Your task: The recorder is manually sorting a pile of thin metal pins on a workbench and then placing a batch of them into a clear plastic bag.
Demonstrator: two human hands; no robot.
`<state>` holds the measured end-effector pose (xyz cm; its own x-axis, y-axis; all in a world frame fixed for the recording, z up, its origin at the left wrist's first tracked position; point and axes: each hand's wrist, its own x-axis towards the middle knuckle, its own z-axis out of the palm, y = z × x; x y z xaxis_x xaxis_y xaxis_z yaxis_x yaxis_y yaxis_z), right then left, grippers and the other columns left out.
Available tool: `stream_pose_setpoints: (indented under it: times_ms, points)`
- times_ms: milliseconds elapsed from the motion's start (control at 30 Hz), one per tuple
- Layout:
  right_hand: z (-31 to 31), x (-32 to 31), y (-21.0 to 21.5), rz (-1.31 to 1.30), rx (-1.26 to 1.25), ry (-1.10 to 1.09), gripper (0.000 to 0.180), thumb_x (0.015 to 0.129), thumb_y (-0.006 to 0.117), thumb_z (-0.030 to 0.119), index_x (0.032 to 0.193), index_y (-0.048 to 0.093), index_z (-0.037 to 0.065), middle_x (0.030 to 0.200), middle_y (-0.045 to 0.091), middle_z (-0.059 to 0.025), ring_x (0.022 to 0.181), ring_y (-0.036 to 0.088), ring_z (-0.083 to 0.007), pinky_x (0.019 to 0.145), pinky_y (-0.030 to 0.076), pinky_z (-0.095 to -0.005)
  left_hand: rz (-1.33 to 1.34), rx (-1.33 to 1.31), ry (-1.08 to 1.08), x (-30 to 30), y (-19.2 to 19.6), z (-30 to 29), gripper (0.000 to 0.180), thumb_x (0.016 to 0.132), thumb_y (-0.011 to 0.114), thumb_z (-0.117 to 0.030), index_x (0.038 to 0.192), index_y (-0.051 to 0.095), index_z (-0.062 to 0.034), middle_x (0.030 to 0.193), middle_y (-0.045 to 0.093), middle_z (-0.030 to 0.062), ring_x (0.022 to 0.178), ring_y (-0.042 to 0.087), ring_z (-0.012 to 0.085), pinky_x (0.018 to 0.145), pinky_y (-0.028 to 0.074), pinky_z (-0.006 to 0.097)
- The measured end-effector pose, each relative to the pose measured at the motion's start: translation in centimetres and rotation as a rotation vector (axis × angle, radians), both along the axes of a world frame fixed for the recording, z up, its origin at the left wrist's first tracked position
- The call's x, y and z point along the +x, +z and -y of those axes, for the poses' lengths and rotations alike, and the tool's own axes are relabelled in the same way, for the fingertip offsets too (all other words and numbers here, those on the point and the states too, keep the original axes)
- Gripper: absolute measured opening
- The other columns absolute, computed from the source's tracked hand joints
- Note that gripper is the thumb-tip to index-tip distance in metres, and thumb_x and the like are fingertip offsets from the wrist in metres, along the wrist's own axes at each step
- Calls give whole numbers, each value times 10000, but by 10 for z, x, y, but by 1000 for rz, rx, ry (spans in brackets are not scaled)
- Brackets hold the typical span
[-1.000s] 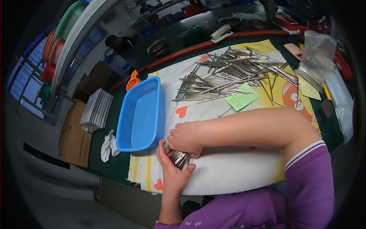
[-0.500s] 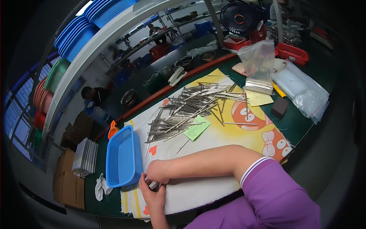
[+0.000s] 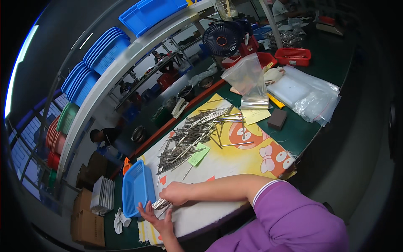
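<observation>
My right hand [image 3: 175,193] reaches across the cloth with its fingers closed on a small bundle of thin metal rods [image 3: 159,204]. Beside the bundle, my left hand [image 3: 156,220] has its fingers spread, the rods lying between its thumb and fingers. Whether the left palm touches them is hard to see. A blue plastic basket [image 3: 151,190] stands just left of the bundle. Farther off, a loose pile of metal rods [image 3: 189,133] lies crisscrossed on the patterned cloth [image 3: 228,168], with a green paper slip [image 3: 199,154] at its near edge.
At the right are a neat rod stack [image 3: 255,103] in a clear bag, a yellow note [image 3: 255,116], a dark block [image 3: 277,119] and a yellow-handled cutter [image 3: 275,100]. Plastic bags [image 3: 302,94] lie beyond. An orange tool [image 3: 126,166] and white cloth [image 3: 121,221] flank the basket.
My left hand has opened, its fingers spreading away from the rods, so more of the bundle shows. My right hand stays at the bundle. The whole view has shifted with my head.
</observation>
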<state>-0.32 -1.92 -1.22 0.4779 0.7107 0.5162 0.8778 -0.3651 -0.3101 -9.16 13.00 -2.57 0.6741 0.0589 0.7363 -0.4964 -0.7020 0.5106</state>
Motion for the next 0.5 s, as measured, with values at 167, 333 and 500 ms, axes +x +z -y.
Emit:
stream_pose_setpoints:
  times_ms: [167, 333, 500]
  points:
    - [40, 8, 17, -207, 598, -106, 282, 627, 625, 104, 890, 537, 56, 739, 591, -127, 698, 588, -331, 636, 479, -399, 43, -465, -213, 12, 6, -1, 566, 925, 501, -268, 1349, 242, 3, 1328, 372, 158, 1128, 479, 259, 977, 377, 370]
    - [129, -15, 41, -779, 745, -103, 201, 682, 612, 98, 857, 526, 51, 678, 556, -26, 588, 541, -104, 528, 449, -281, -393, -359, -711, 49, 28, 69, 535, 915, 522, -270, 1325, 322, 10, 1298, 428, 155, 1220, 418, 256, 1043, 310, 381]
    - [164, -29, 10, -1024, 689, 37, 237, 732, 608, 59, 963, 555, 46, 770, 603, -59, 738, 621, -151, 643, 497, -283, -692, -265, -949, 75, 31, 148, 744, 716, 745, -176, 1324, 352, -2, 1282, 463, 84, 1176, 439, 197, 1027, 303, 330]
